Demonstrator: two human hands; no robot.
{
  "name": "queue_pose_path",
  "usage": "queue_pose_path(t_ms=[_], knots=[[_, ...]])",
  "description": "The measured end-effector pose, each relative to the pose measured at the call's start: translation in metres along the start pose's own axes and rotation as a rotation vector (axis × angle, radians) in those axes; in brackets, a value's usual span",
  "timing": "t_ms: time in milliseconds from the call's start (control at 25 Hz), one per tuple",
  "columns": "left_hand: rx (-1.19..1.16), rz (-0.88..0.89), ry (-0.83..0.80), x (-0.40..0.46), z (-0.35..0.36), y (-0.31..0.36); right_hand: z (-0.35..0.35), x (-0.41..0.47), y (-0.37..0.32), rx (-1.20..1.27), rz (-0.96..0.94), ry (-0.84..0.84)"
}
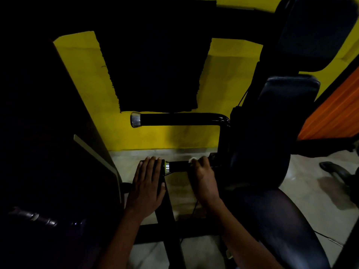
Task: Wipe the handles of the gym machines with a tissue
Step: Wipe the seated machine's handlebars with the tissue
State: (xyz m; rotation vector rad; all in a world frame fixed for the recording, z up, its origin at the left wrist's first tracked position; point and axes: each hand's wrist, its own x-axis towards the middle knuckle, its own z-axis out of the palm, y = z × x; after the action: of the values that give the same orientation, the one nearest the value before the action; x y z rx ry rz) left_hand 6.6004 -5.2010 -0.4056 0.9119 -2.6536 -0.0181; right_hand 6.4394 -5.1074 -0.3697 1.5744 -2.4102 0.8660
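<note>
Right now your right hand (pixel 202 169) is curled over the lower handle (pixel 178 166) of the gym machine, near its inner end by the frame, pinching a small wad of white tissue (pixel 192 159) against the black grip; only a scrap of it shows above your knuckles. That tissue looks thin and soft, so it will likely bunch or tear if you drag hard on the textured grip; keep it folded under the fingertips and wrap it round the bar rather than scrubbing with one edge. The handle itself looks rigid and fixed, with a shiny metal end cap (pixel 166 166) that should wipe easily. Your left hand (pixel 148 181) lies flat and open, fingers spread, palm down on a dark bar (pixel 165 206) just beside that cap, holding nothing, apparently bracing. Both forearms reach forward and down, wrists roughly level. A second upper handle (pixel 174 119) stands well apart above, untouched.
</note>
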Motion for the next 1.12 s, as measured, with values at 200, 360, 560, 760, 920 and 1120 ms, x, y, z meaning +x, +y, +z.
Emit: queue_pose_path(t_ms=[200,360,560,760,920,1120], knots=[[-0.044,0.047,-0.016,-0.004,0.0,-0.007,0.03,0.008,-0.07,0.058,-0.18,-0.038],[-0.019,0.053,-0.04,-0.002,0.001,-0.009,0.009,0.01,-0.035,0.074,-0.073,-0.027],[-0.033,0.016,-0.047,-0.002,0.005,-0.008,-0.017,0.006,0.045,-0.243,0.149,-0.047],[-0.009,0.026,-0.06,-0.001,0.003,-0.008,0.006,-0.001,-0.015,-0.136,0.119,-0.212],[-0.043,0.053,-0.052,-0.003,0.004,-0.009,0.026,0.009,-0.077,-0.035,-0.019,-0.298],[-0.02,0.034,-0.058,-0.002,0.004,-0.009,-0.013,0.039,-0.015,-0.397,-0.06,-0.159]])
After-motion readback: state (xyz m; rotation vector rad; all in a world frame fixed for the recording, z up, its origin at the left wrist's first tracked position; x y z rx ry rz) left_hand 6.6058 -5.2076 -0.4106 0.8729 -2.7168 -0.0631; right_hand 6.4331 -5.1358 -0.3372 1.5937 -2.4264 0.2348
